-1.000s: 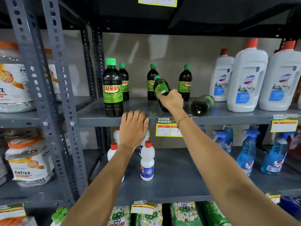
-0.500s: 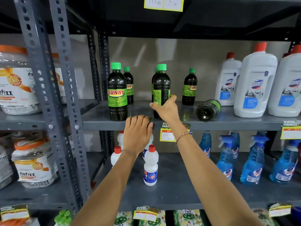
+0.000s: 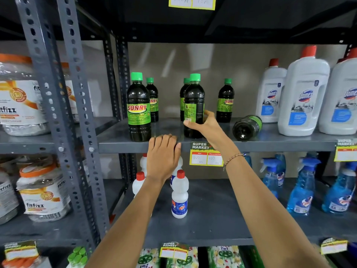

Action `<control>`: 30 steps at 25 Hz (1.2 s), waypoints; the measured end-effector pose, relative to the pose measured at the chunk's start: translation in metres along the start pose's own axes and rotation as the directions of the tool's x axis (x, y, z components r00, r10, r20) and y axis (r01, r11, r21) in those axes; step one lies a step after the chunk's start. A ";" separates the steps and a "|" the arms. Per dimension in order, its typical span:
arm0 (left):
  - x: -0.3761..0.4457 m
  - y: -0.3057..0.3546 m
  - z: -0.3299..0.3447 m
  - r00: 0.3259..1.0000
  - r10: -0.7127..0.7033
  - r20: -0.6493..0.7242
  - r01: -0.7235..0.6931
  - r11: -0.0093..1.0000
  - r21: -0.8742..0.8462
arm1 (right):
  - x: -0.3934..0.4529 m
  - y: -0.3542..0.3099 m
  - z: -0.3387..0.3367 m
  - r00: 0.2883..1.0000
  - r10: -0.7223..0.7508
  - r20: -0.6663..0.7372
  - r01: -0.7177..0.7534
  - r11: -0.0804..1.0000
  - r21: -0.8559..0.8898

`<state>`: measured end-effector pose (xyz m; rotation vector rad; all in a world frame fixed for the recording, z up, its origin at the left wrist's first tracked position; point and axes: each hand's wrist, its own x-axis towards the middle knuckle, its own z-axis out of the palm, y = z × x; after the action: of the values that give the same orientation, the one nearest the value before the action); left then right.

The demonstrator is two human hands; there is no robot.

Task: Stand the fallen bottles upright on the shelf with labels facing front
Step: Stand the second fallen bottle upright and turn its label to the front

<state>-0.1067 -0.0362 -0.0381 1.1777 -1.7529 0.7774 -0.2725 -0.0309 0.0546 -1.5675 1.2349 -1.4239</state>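
Note:
My right hand point(image 3: 207, 127) grips the lower body of a dark bottle with a green cap point(image 3: 193, 99). The bottle stands upright on the grey shelf point(image 3: 289, 144), and its barcode side faces me, not the front label. To its right another dark bottle point(image 3: 246, 127) lies on its side, base toward me. A SUNNY bottle point(image 3: 138, 111) stands upright at the left with its label to the front. Three more of these bottles point(image 3: 225, 102) stand at the back of the shelf. My left hand point(image 3: 163, 154) lies flat on the shelf's front edge, holding nothing.
Large white Domex bottles point(image 3: 304, 93) fill the right of the same shelf. A price tag point(image 3: 205, 154) hangs from the shelf edge below my right hand. The shelf below carries small white bottles point(image 3: 179, 194) and blue spray bottles point(image 3: 302, 186). Jars point(image 3: 21, 93) sit beyond the grey upright point(image 3: 58, 113).
My right hand has tipped the bottle from a slant to upright and set it on the shelf. Over the last half second the bottle has turned, so the barcode now faces me. The left hand stayed on the edge.

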 end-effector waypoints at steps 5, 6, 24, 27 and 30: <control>-0.001 0.001 0.000 1.000 -0.008 0.006 0.008 1.000 -0.014 | -0.001 0.000 -0.001 1.000 0.014 0.021 -0.013 0.999 -0.048; -0.001 0.001 0.000 1.000 -0.014 0.010 0.014 1.000 -0.016 | -0.001 0.001 0.001 1.000 -0.005 0.002 0.005 0.997 -0.076; -0.001 -0.001 0.001 1.000 -0.010 0.023 0.010 1.000 -0.014 | -0.004 0.000 0.006 0.996 -0.031 -0.087 0.016 0.985 -0.171; -0.001 0.000 0.001 1.000 -0.007 0.022 0.008 1.000 -0.007 | -0.004 -0.003 0.007 0.995 -0.034 -0.090 0.019 0.986 -0.164; -0.001 -0.001 0.002 1.000 -0.005 0.008 0.005 1.000 -0.009 | -0.004 -0.005 0.004 0.999 -0.001 -0.046 -0.006 0.990 -0.140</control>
<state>-0.1066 -0.0377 -0.0403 1.1807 -1.7572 0.7621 -0.2670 -0.0259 0.0572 -1.6332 1.3899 -1.4054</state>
